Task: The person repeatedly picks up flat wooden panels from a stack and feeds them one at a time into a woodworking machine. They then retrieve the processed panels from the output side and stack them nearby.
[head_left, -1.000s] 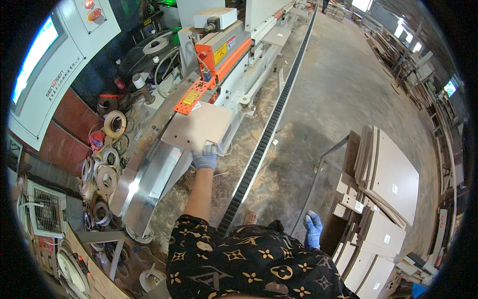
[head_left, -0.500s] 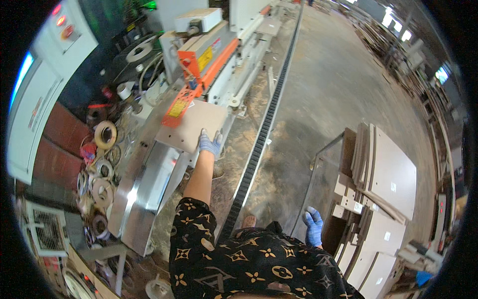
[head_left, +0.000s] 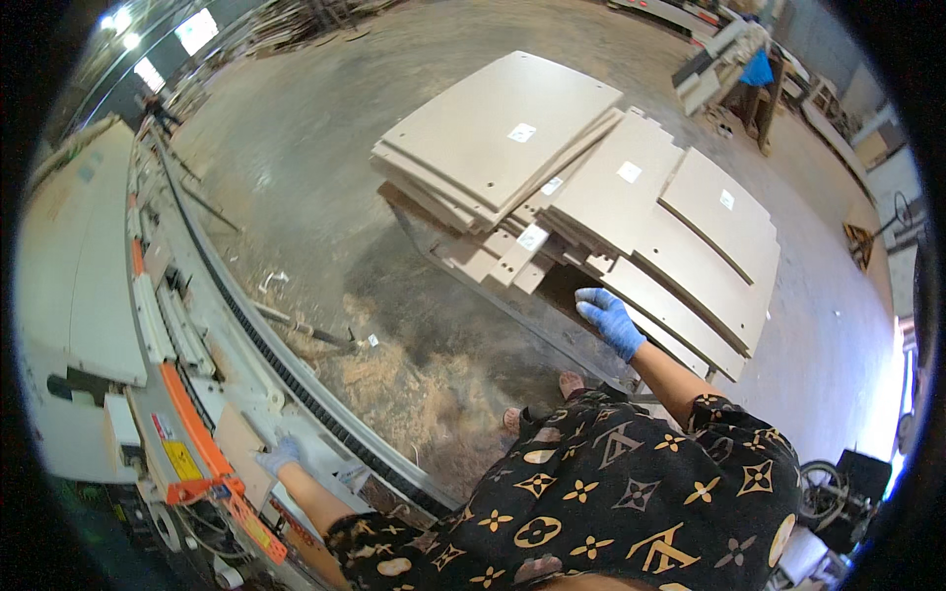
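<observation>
My left hand, in a pale blue glove, lies at the edge of a beige wooden panel. Its fingers look stretched out flat, though they are small here. This panel sits on the machine beside an orange guard. My right hand, in a blue glove, hovers at the near side of a stack of beige panels. Its fingers are loosely bent with nothing in them. Nearest to it is a narrow panel. A big panel tops the far left pile, and a smaller panel lies at right.
A dark conveyor track runs along the machine's near side. Low metal cart rails edge the panel stack. Sawdust covers part of the concrete floor. A pallet jack stands at the far right. A person is far off left.
My view has swung right toward the stacked panels. My right hand has reached forward to the stack's near side. My left hand stays at the panel on the machine.
</observation>
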`<action>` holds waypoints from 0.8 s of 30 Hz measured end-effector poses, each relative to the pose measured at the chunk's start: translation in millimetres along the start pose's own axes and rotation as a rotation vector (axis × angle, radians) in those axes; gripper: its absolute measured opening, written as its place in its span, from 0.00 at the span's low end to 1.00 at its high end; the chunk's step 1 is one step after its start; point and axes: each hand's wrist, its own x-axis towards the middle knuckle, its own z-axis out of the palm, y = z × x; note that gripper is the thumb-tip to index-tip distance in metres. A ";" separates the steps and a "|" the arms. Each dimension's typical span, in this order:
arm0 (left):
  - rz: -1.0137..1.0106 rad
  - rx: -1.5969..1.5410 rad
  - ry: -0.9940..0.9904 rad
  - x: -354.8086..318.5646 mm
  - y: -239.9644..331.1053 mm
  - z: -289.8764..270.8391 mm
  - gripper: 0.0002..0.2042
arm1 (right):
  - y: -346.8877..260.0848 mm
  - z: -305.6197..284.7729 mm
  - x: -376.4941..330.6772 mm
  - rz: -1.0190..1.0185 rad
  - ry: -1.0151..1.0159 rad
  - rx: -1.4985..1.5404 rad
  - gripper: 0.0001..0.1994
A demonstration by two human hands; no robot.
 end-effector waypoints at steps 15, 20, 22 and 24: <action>-0.448 0.217 -0.776 -347.0 -216.1 150.0 0.24 | -42.5 -96.8 127.0 -0.193 0.293 -0.400 0.27; -0.565 0.405 -0.779 -407.2 -264.9 203.1 0.26 | -66.3 -107.0 222.1 -0.498 -0.018 -1.100 0.33; -0.634 0.431 -0.894 -434.8 -283.4 229.0 0.28 | -67.5 -110.0 247.5 -0.634 -0.090 -1.208 0.33; -0.717 0.514 -0.969 -460.8 -303.1 255.7 0.29 | -66.7 -110.0 258.7 -0.670 -0.178 -1.309 0.33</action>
